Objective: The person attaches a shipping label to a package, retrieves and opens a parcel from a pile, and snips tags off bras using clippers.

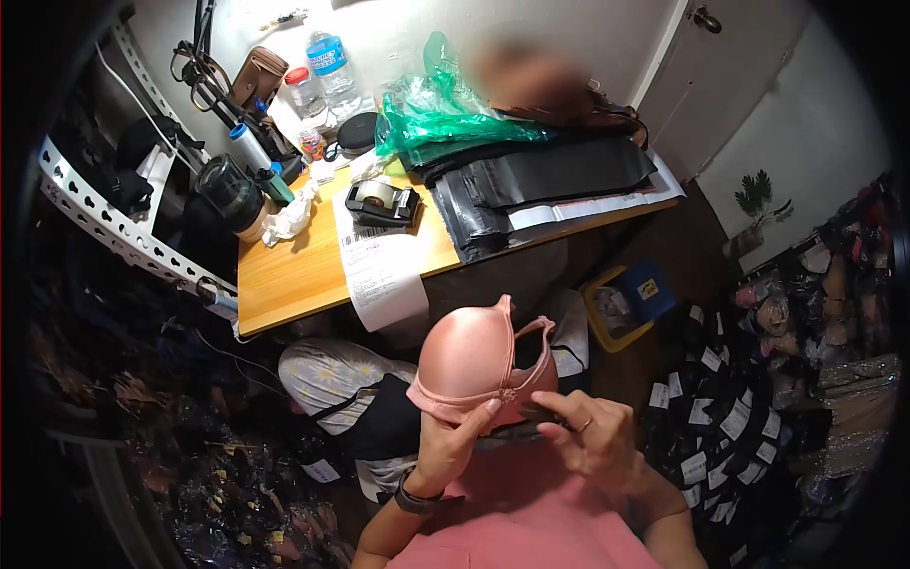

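Observation:
A pink satin bra (464,356) is held up in front of my chest, its padded cup facing the desk and its strap ends upward. My left hand (453,441) grips its lower band, with the thumb near the small bow at the centre. Close to the bra's right part, my right hand (595,431) is curled, index finger and thumb drawn toward each other. A small dark object (538,413) shows at these fingers, too unclear to name. The inner side of the bra is hidden.
On the wooden desk (284,280) are a tape dispenser (382,201), a printed paper sheet (384,284), black plastic mailers (559,175) and green plastic wrap (436,119). A yellow-and-blue bin (621,303) stands on the floor. Bagged, labelled items (725,417) lie at right.

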Demonstrator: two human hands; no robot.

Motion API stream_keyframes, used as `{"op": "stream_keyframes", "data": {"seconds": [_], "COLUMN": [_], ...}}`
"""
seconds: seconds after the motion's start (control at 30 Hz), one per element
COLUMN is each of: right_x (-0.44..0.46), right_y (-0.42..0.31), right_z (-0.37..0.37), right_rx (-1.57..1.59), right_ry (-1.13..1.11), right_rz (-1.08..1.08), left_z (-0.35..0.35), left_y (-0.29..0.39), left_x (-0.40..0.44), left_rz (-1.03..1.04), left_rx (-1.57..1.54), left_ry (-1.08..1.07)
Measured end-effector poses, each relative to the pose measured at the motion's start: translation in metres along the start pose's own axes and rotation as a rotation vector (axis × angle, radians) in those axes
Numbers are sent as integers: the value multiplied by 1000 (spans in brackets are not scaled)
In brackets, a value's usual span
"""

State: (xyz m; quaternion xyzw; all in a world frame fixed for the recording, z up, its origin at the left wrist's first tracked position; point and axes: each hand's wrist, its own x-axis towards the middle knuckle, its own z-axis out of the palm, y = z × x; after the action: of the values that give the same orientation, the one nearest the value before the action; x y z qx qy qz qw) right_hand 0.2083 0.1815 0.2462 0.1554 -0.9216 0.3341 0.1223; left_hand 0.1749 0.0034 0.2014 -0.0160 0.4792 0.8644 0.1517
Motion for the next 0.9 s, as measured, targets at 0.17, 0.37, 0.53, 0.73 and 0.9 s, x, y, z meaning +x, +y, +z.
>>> {"op": "stream_keyframes", "data": {"seconds": [0.17,0.37,0.53,0.73,0.9], "right_x": [6,5,8,8,8], "right_y": [1,1,-2,4,12], "right_z": [9,7,11,11,9], "right_rx": [-168,-146,-140,-179,-45], "right_ry": [43,35,32,12,31], "right_rz": [-87,-50,-101,-132,-38], "left_z": [-2,-1,-2,-2,2], "left_y": [1,2,2,8,11], "left_x": [-2,-1,-4,-4,-7], "left_rz": [28,18,-46,-164,-128], "left_rx": [63,71,30,-142,-82], "left_ry": [31,19,-6,-89,-102]}}
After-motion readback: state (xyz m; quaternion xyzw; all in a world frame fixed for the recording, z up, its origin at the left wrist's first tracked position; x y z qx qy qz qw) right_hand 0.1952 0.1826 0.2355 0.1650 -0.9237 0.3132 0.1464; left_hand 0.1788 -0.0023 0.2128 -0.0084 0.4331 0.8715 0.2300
